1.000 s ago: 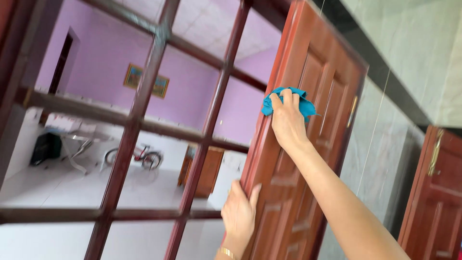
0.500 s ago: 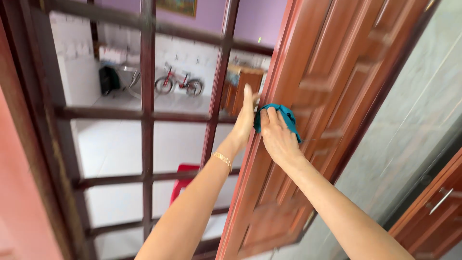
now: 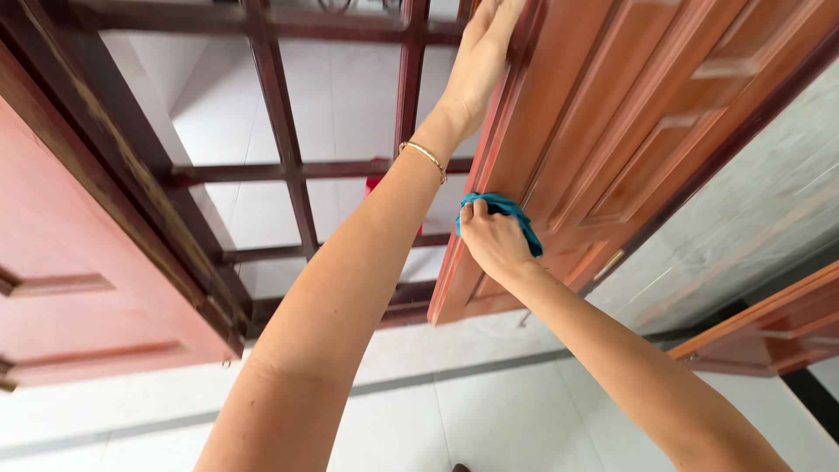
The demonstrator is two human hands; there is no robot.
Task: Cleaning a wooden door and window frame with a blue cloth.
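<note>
Head view: one frame, looking down along both arms at a door leaf.
Right hand (image 3: 489, 240): fingers closed on a bunched blue cloth (image 3: 509, 214), pressing it against the lower part of the reddish-brown panelled door (image 3: 603, 114), near its free edge.
Left hand (image 3: 482, 54): laid flat along the door's edge, higher up, fingers straight; nothing clamped in it. A gold bracelet (image 3: 424, 156) sits on that wrist.
Change: half a second ago the cloth was higher on the door, level with the left hand; it is now well below it, so wiping proceeds downward.
Surroundings: dark wooden window grille (image 3: 288, 166) left of the door; white tiled floor (image 3: 489, 411) below.
Containers: none visible.
</note>
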